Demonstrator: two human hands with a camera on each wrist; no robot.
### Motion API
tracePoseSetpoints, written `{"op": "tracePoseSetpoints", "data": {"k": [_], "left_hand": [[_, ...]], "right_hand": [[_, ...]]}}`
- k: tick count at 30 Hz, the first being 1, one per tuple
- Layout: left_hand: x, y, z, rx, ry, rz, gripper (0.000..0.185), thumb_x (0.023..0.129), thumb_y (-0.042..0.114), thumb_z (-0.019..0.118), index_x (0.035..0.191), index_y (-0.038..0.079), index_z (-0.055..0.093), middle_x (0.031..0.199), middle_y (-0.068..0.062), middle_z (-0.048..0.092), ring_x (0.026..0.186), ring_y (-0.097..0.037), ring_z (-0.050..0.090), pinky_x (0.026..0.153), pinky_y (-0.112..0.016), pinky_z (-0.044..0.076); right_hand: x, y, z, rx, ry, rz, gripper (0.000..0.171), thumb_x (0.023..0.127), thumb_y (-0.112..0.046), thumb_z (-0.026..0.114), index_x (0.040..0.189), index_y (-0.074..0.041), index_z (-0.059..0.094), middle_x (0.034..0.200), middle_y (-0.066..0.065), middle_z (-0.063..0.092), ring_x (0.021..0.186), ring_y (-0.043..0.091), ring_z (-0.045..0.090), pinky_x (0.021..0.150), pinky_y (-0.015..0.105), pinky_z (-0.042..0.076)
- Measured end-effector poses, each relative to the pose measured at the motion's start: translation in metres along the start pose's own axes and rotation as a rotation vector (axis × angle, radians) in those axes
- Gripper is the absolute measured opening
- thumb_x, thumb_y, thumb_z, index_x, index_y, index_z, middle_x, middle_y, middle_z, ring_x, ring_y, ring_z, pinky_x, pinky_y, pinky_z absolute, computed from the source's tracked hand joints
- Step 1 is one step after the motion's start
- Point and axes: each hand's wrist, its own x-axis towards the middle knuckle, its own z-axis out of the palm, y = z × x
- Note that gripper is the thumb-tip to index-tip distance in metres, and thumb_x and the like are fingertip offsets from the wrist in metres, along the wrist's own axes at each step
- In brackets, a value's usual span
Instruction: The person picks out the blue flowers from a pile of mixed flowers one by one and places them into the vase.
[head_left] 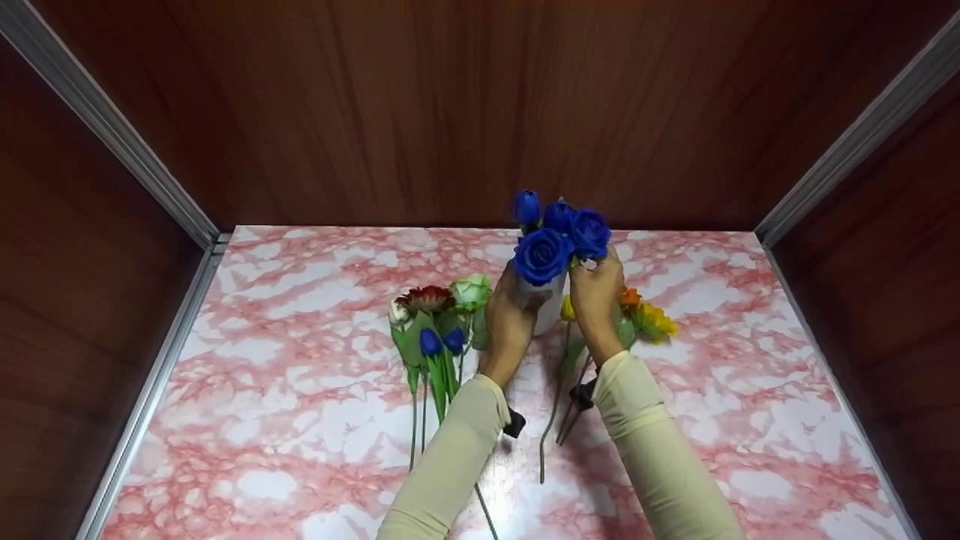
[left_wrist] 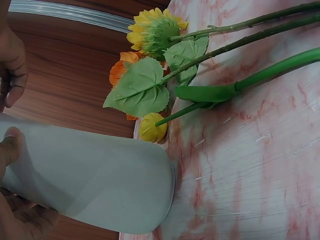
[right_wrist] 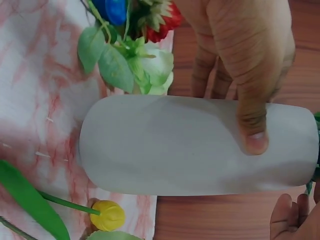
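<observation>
From my end, the left hand (head_left: 515, 321) is clamped round the upper body of the white vase (right_wrist: 170, 145), thumb on one side, fingers on the other. The right hand (head_left: 598, 291) is just beside the vase's mouth, right of that grip, close under the blue roses (head_left: 541, 256); I can't tell whether it pinches a stem. The vase is upright in the left grip, its base at or very near the tabletop (head_left: 262, 420). I'd judge it stiff, smooth enough to slide and perhaps brittle; weight I can't read, so I'd favour a full wrap on the body. The roses look light with soft petals, best taken by the stems. Right of the grip lies a yellow bud (right_wrist: 107, 216).
</observation>
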Motion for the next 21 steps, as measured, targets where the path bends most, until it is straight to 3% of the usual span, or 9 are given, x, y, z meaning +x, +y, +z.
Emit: {"op": "tracePoseSetpoints", "data": {"k": [5, 9, 16, 21], "left_hand": [[0.0, 0.0, -0.001, 0.01, 0.002, 0.007, 0.07, 0.079, 0.023, 0.079, 0.139, 0.004, 0.049, 0.128, -0.014, 0.06, 0.113, -0.028, 0.059, 0.092, -0.04, 0.047], [0.0, 0.0, -0.002, 0.022, 0.001, 0.021, 0.069, 0.079, 0.025, 0.079, 0.137, 0.003, 0.05, 0.126, -0.013, 0.061, 0.112, -0.028, 0.06, 0.09, -0.041, 0.048], [0.001, -0.002, 0.0, 0.032, 0.016, 0.071, 0.068, 0.081, 0.026, 0.078, 0.137, 0.001, 0.049, 0.126, -0.014, 0.061, 0.11, -0.029, 0.061, 0.089, -0.042, 0.048], [-0.001, -0.003, 0.0, 0.036, 0.025, 0.07, 0.068, 0.081, 0.029, 0.077, 0.137, 0.002, 0.05, 0.125, -0.014, 0.062, 0.109, -0.029, 0.061, 0.088, -0.042, 0.049]], "right_hand": [[0.001, 0.001, 0.003, -0.058, -0.036, 0.014, 0.007, 0.079, -0.004, 0.066, 0.082, 0.002, 0.068, 0.09, 0.018, 0.064, 0.089, 0.035, 0.061, 0.078, 0.047, 0.044], [0.0, 0.002, 0.004, -0.071, -0.062, 0.033, 0.011, 0.078, -0.004, 0.065, 0.087, 0.002, 0.067, 0.091, 0.017, 0.065, 0.09, 0.033, 0.062, 0.078, 0.047, 0.044], [-0.002, 0.003, -0.002, 0.102, -0.086, 0.013, 0.018, 0.08, -0.003, 0.071, 0.097, 0.004, 0.068, 0.092, 0.018, 0.07, 0.088, 0.025, 0.063, 0.083, 0.044, 0.047], [-0.01, 0.004, -0.007, 0.129, -0.118, 0.056, 0.021, 0.081, -0.004, 0.068, 0.101, 0.004, 0.068, 0.092, 0.018, 0.069, 0.086, 0.026, 0.064, 0.081, 0.039, 0.047]]}}
